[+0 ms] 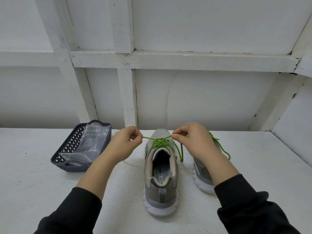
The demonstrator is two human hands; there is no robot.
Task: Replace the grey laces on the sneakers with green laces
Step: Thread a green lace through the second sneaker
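Green lace (160, 141) is crossing the eyelets of the middle sneaker (160, 174), which is standing with its toe near the table's (50, 191) back edge. The left hand (125, 144) is pinching one end between curled thumb and fingers; the right hand (194, 141) is pinching the other, both stretching it taut sideways. The cord is looking thin, soft and light, probably slippery, so gripping close to the crossing seems wisest. A second sneaker (202, 176), also green-laced, is sitting partly behind the right hand. A basket (70, 142) is resting toward the back left.
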